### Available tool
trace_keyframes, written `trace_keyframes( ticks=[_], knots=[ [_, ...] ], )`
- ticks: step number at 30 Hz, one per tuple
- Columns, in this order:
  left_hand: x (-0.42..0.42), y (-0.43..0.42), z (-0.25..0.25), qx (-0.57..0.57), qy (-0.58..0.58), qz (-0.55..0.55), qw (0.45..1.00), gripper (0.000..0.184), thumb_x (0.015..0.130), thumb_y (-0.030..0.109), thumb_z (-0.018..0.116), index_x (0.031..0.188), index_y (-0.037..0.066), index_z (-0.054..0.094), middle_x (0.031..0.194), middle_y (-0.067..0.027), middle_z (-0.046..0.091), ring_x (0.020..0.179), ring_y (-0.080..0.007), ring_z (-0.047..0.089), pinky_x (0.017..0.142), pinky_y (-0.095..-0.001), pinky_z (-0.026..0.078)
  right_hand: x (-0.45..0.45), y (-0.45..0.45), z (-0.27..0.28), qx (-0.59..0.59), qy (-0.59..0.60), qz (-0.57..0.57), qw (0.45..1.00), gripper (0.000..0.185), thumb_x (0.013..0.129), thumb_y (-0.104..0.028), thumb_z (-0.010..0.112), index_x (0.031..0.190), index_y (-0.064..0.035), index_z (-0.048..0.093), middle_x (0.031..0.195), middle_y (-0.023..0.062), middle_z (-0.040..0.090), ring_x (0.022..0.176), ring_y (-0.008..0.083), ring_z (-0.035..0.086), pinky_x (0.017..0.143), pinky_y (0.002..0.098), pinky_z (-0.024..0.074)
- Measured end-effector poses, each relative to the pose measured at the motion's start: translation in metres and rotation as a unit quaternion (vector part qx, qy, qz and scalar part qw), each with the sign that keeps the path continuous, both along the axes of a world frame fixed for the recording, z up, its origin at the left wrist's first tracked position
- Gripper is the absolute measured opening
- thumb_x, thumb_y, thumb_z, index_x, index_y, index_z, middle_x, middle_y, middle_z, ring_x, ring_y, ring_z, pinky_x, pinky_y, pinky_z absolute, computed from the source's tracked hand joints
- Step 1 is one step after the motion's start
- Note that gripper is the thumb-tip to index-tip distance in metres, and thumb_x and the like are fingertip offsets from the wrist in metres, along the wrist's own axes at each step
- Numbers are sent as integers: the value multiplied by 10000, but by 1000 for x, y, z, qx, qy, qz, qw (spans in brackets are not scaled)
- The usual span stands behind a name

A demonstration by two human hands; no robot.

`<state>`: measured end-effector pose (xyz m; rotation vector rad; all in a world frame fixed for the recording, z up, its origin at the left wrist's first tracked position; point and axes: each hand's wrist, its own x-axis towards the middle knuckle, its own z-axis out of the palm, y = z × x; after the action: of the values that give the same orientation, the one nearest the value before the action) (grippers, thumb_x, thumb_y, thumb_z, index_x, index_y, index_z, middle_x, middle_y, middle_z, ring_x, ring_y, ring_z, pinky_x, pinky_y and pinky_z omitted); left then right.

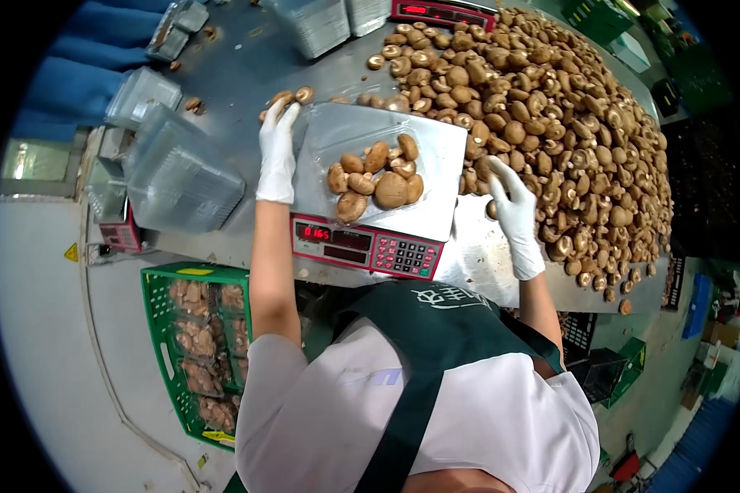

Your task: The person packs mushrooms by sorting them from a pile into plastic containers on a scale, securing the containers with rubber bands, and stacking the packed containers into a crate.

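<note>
My left hand [277, 156], in a white glove, is beside the left edge of the scale, its fingers apart. Its fingertips reach a few loose shiitake mushrooms [303, 95]; whether they touch one I cannot tell. On the steel pan of the red digital scale [367, 245] rests a clear plastic tray [325, 160] holding several shiitake mushrooms [391, 190]. The display reads about 0165. My right hand [515, 215], gloved too, has its fingers spread at the near left edge of a large shiitake pile [567, 140], fingertips close to the outer mushrooms.
Stacked clear trays [181, 177] stand left of the scale, more tray stacks [308, 25] at the back. Another red scale [444, 11] sits at the far edge. Below left, a green crate [166, 353] holds packed mushroom trays. The steel table [230, 74] lies beneath everything.
</note>
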<state>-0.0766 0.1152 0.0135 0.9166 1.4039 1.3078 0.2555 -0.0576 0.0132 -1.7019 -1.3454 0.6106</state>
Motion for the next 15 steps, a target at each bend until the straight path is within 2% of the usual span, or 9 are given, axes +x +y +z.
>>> trace_keyframes(
  ticks=[2, 5, 6, 9, 12, 15],
  knots=[
    [-3, 12, -6, 19, 7, -39, 999, 554, 834, 218, 674, 1287, -44, 490, 1267, -159, 534, 1181, -217, 484, 996, -296, 347, 4, -7, 3, -16, 35, -11, 999, 342, 918, -123, 583, 1244, -19, 562, 1153, 113, 640, 1064, 162, 600, 904, 277, 476],
    [2, 19, -10, -8, 9, -39, 999, 559, 817, 218, 692, 1269, -53, 504, 1231, -145, 560, 1142, -199, 504, 980, -291, 361, 9, -9, -5, -14, 38, 0, 999, 346, 930, -139, 575, 1252, -12, 553, 1159, 108, 636, 1068, 167, 598, 899, 276, 481],
    [12, 9, 10, -27, 13, -41, 999, 562, 816, 223, 694, 1271, -47, 505, 1224, -139, 566, 1139, -193, 507, 969, -285, 375, 7, -8, -5, -9, 53, 5, 999, 347, 926, -128, 579, 1253, -15, 554, 1161, 111, 635, 1073, 165, 595, 907, 277, 476],
    [12, 20, -8, -31, 20, -54, 998, 567, 808, 235, 704, 1273, -25, 511, 1232, -128, 566, 1105, -189, 525, 938, -274, 398, -2, -5, -1, -3, 67, 7, 998, 332, 907, -79, 590, 1225, 11, 569, 1126, 123, 653, 1040, 175, 620, 906, 287, 480],
    [12, 24, -9, -44, 1, -52, 998, 559, 809, 234, 701, 1269, -23, 515, 1239, -131, 563, 1111, -194, 526, 936, -271, 398, -6, -2, 2, -4, 60, 25, 998, 335, 910, -77, 587, 1233, 6, 562, 1122, 124, 651, 1021, 167, 623, 864, 275, 504],
    [10, 10, 9, -29, -29, -14, 999, 538, 848, 276, 650, 1296, 20, 498, 1237, -121, 568, 1151, -199, 521, 951, -307, 396, -9, 0, 5, -13, 70, 34, 997, 328, 914, -90, 585, 1233, -10, 572, 1134, 101, 649, 1038, 158, 610, 898, 269, 480]
  ],
)
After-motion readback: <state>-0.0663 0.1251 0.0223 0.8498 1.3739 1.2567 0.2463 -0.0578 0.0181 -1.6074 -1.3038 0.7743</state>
